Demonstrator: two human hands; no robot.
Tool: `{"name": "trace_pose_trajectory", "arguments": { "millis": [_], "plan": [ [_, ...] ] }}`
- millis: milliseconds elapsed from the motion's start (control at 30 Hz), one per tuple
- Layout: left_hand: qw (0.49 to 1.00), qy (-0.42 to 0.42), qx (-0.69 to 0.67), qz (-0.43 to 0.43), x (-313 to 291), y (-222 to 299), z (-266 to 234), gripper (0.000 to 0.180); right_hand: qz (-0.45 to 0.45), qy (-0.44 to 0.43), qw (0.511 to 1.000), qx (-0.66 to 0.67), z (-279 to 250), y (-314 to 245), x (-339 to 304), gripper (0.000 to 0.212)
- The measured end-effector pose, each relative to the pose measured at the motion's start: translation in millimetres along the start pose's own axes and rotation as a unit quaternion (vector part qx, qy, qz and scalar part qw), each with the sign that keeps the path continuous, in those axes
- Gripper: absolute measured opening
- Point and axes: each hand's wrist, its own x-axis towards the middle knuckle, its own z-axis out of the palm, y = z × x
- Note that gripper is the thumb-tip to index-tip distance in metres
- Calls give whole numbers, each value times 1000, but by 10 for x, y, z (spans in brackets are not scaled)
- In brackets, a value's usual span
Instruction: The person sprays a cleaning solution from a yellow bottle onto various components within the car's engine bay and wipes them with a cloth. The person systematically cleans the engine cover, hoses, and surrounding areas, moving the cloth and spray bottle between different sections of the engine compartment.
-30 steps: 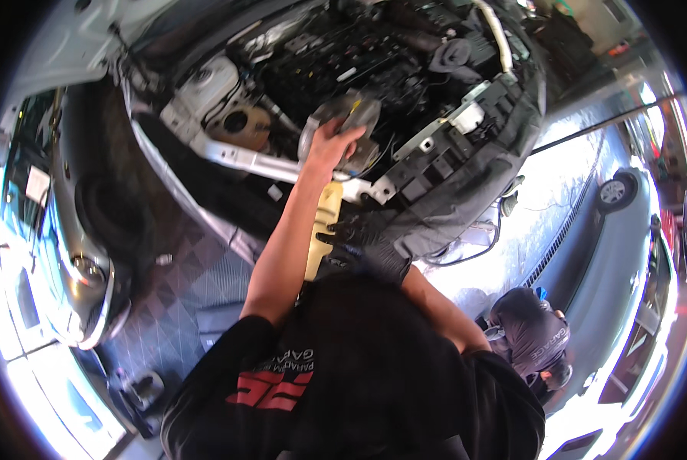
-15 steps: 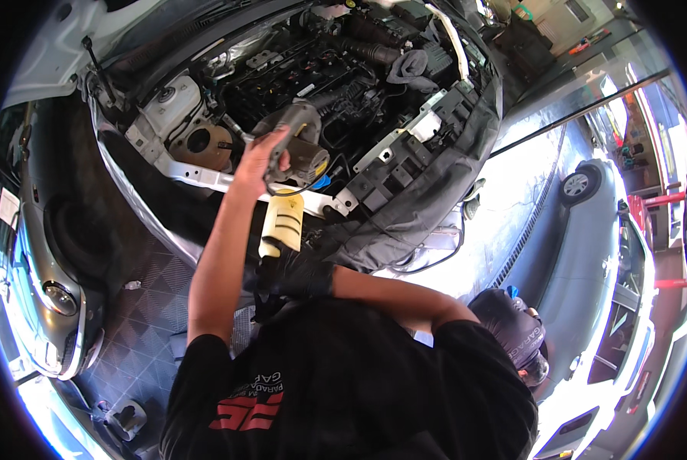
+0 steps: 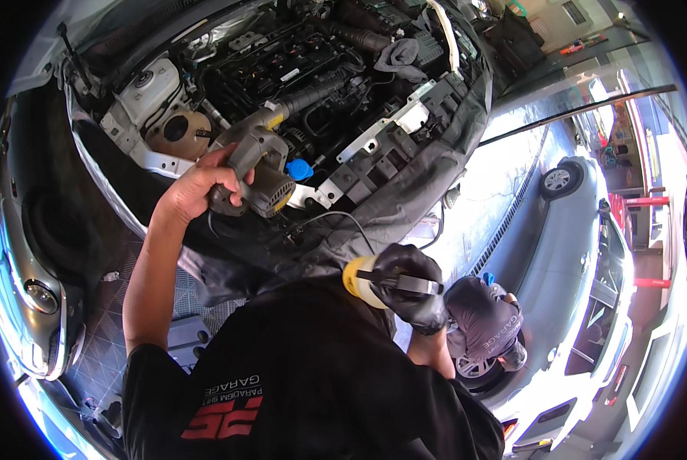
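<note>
My bare left hand [image 3: 205,184] is wrapped round the handle of a dark grey handheld blower [image 3: 270,190]. The blower's long black nozzle [image 3: 313,96] reaches over the engine [image 3: 282,65] in an open engine bay. Lower down and to the right, my black-gloved right hand [image 3: 411,287] grips a pale yellow, bottle-like container [image 3: 362,282] held on its side, close to my body. A grey strip crosses the gloved fingers; I cannot make out what it is. Just right of the blower is a blue reservoir cap [image 3: 299,169].
A dark cover [image 3: 404,192] drapes over the car's front edge. Grey cloth [image 3: 403,60] lies beside the engine. Another person [image 3: 485,318] crouches at a silver car [image 3: 558,245] on the right. A dark car [image 3: 44,268] stands at the left. A black cord [image 3: 347,217] loops below the blower.
My right hand has swung from near the middle out to the right with the yellow container. My left hand and the blower have come lower and left, nearer to me.
</note>
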Motion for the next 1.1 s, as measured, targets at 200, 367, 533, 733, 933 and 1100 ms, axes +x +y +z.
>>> {"name": "trace_pose_trajectory", "arguments": {
  "millis": [200,367,533,733,933,1100],
  "plan": [
    [994,-19,101,-43,229,97,326,88,-122,-108,985,-62,-293,222,-120,43],
    [949,-52,286,-119,550,-19,525,104,34,-119,992,19,-548,455,-159,47],
    [933,-76,237,-259,872,-65,770,104,45,-109,993,22,-1136,866,-114,50],
    [878,29,455,-149,1206,-350,1277,56,-9,-188,979,72,-1844,1084,523,46],
    [912,147,338,-182,1323,227,1574,45,12,-137,990,21,-2595,1423,920,38],
    [896,162,359,-202,1717,572,1872,42,15,-132,985,-113,-2909,1685,1208,38]
  ]
}}
